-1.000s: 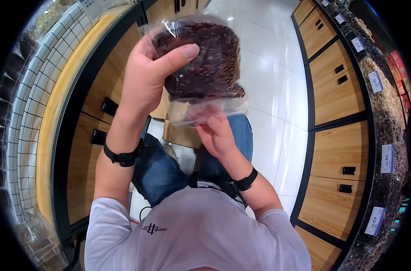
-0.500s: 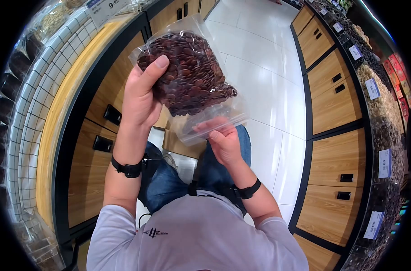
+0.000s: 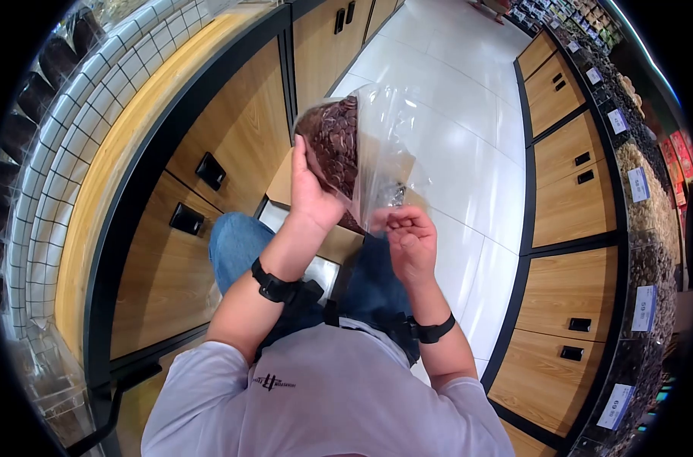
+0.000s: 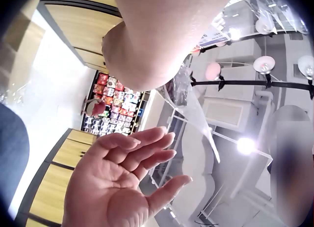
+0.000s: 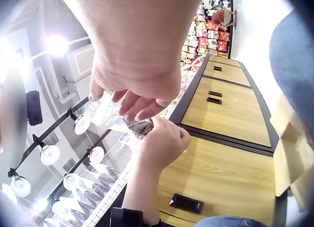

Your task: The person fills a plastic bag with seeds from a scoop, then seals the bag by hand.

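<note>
A clear zip bag of dark red seeds (image 3: 335, 141) is tilted in front of the body in the head view. My left hand (image 3: 316, 194) grips its seed-filled side from below, the fingers up along the outer face. The bag's clear upper part spreads to the right. My right hand (image 3: 413, 244) is beside that clear plastic, overlapping its edge in this view. The left wrist view shows the right hand (image 4: 115, 183) with relaxed, slightly bent fingers and the thumb apart, holding nothing. In the right wrist view, the left hand (image 5: 162, 143) is curled round the bag (image 5: 141, 127).
Below the hands lies an open cardboard box (image 3: 342, 245) near the knees. Wooden cabinets (image 3: 228, 137) stand close on the left. Across the white tiled floor (image 3: 468, 145), another cabinet row (image 3: 563, 228) carries bins of dry goods with price tags (image 3: 643, 308).
The left hand has turned the bag and moved it lower, its clear end now to the right. The right hand has let go of the zip edge it pinched before. The head view has shifted.
</note>
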{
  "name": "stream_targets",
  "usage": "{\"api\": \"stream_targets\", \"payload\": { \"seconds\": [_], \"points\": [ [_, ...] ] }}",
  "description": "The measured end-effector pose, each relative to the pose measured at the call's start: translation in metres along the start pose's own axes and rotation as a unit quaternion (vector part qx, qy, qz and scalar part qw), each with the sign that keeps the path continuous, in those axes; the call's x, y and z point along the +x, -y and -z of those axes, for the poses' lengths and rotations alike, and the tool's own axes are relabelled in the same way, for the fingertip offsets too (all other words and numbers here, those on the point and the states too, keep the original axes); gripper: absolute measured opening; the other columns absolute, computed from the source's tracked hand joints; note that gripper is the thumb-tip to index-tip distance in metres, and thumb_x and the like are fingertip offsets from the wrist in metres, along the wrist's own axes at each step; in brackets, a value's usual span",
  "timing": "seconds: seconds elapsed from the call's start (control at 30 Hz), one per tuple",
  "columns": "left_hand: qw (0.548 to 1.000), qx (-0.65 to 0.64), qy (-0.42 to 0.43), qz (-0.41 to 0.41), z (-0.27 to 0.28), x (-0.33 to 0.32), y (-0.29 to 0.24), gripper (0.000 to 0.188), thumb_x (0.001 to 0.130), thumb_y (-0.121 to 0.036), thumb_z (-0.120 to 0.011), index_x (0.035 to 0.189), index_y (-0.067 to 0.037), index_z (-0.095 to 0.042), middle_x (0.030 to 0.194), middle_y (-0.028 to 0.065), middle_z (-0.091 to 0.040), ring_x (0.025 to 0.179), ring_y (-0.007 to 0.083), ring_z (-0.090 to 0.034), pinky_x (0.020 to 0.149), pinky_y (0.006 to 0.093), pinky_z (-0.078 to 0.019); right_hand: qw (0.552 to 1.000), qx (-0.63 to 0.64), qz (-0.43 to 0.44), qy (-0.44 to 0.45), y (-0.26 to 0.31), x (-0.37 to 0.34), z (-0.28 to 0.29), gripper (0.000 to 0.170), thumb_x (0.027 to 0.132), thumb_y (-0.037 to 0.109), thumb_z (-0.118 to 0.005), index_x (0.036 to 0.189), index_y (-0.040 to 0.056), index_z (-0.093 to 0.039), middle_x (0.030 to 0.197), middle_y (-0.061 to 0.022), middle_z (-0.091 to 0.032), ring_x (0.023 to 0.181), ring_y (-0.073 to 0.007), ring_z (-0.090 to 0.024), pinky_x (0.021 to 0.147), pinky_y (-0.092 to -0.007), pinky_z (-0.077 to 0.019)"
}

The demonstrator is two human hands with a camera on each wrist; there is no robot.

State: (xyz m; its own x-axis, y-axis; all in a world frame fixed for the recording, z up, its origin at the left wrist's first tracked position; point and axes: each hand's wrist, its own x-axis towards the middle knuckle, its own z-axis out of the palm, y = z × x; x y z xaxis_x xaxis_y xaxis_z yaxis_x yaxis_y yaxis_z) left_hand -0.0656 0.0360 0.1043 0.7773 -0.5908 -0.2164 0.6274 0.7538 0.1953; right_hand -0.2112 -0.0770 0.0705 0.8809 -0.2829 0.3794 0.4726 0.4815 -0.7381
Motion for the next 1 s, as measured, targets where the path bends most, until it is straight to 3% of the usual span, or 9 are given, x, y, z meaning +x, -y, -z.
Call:
{"api": "stream_targets", "payload": {
  "seconds": [0.27,0.4,0.53,0.57,0.63,0.77,0.87,0.93,1.0],
  "points": [
    [0.999,-0.023,-0.033,0.024,0.022,0.002,0.021,0.061,0.095,-0.058,-0.055,0.139,-0.016,-0.053,0.138,0.0059,-0.058,0.127,0.0265,-0.054,0.109,0.0454,-0.0435,0.997,-0.052,-0.024,-0.042,0.005,-0.009,0.011,0.039,0.088,0.026,-0.075,0.112,-0.0015,-0.06,0.113,-0.0196,-0.069,0.106,-0.0288,-0.067,0.088,-0.0353,-0.0512],
    [0.996,0.026,0.086,-0.028,-0.004,0.0,-0.001,0.058,0.097,-0.05,-0.058,0.138,-0.01,-0.053,0.134,0.0099,-0.061,0.123,0.027,-0.058,0.108,0.0447,-0.0456,0.998,-0.033,-0.003,-0.061,0.009,-0.007,0.013,0.046,0.088,0.022,-0.074,0.122,-0.0015,-0.054,0.121,-0.0196,-0.066,0.11,-0.0291,-0.065,0.094,-0.038,-0.0503],
    [0.908,0.276,0.218,-0.228,-0.053,-0.016,-0.041,0.051,0.087,-0.014,-0.076,0.13,0.002,-0.054,0.117,0.0135,-0.068,0.1,0.0212,-0.069,0.091,0.035,-0.0567,0.994,-0.037,-0.017,-0.1,0.01,-0.003,0.015,0.071,0.086,0.031,-0.077,0.139,0.0008,-0.041,0.129,-0.0173,-0.06,0.115,-0.0298,-0.062,0.102,-0.043,-0.0487],
    [0.909,0.276,0.216,-0.226,-0.068,-0.023,-0.049,0.051,0.087,-0.014,-0.076,0.13,0.002,-0.054,0.117,0.0135,-0.068,0.1,0.0212,-0.069,0.091,0.035,-0.0567,0.994,-0.038,-0.019,-0.103,0.009,-0.001,0.016,0.071,0.086,0.031,-0.077,0.139,0.0008,-0.041,0.129,-0.0173,-0.06,0.115,-0.0298,-0.062,0.102,-0.043,-0.0487],
    [0.833,0.439,0.249,-0.227,-0.093,-0.035,-0.061,0.05,0.082,-0.007,-0.079,0.125,0.004,-0.056,0.11,0.0124,-0.07,0.098,0.0199,-0.069,0.091,0.0338,-0.0565,0.991,-0.051,-0.083,-0.087,0.006,0.001,0.016,0.076,0.085,0.031,-0.079,0.142,0.0007,-0.04,0.129,-0.0171,-0.06,0.116,-0.0279,-0.062,0.103,-0.043,-0.0485],
    [0.803,0.49,0.258,-0.219,-0.107,-0.036,-0.062,0.055,0.078,-0.004,-0.083,0.125,0.006,-0.055,0.111,0.0143,-0.069,0.1,0.0196,-0.069,0.091,0.0336,-0.0566,0.99,-0.008,-0.114,-0.082,-0.001,-0.001,0.009,0.077,0.085,0.031,-0.079,0.143,0.0006,-0.039,0.129,-0.0166,-0.06,0.115,-0.0264,-0.062,0.103,-0.0419,-0.0489],
    [0.791,0.505,0.26,-0.227,-0.105,-0.033,-0.059,0.055,0.078,-0.004,-0.083,0.125,0.006,-0.055,0.111,0.0137,-0.069,0.1,0.0193,-0.069,0.091,0.0333,-0.0566,0.993,0.013,-0.097,-0.072,-0.003,-0.001,0.009,0.072,0.086,0.03,-0.078,0.141,0.0004,-0.042,0.128,-0.0165,-0.061,0.114,-0.0261,-0.063,0.102,-0.0412,-0.0493],
    [0.79,0.511,0.259,-0.219,-0.107,-0.035,-0.059,0.055,0.078,-0.005,-0.083,0.124,0.006,-0.055,0.11,0.0135,-0.069,0.1,0.0191,-0.069,0.091,0.0328,-0.0566,0.99,0.07,-0.09,-0.086,0.0,0.0,0.01,0.045,0.089,0.009,-0.07,0.13,-0.0009,-0.052,0.12,-0.016,-0.065,0.106,-0.0245,-0.066,0.098,-0.0387,-0.0513],
    [0.788,0.517,0.258,-0.213,-0.108,-0.034,-0.057,0.055,0.078,-0.006,-0.084,0.124,0.006,-0.055,0.109,0.0133,-0.069,0.1,0.0189,-0.069,0.091,0.0324,-0.0566,0.992,0.045,-0.087,-0.085,0.003,0.0,0.014,0.039,0.09,0.008,-0.07,0.125,-0.0009,-0.055,0.118,-0.0157,-0.067,0.105,-0.0234,-0.066,0.097,-0.0369,-0.0512]
  ]
}}
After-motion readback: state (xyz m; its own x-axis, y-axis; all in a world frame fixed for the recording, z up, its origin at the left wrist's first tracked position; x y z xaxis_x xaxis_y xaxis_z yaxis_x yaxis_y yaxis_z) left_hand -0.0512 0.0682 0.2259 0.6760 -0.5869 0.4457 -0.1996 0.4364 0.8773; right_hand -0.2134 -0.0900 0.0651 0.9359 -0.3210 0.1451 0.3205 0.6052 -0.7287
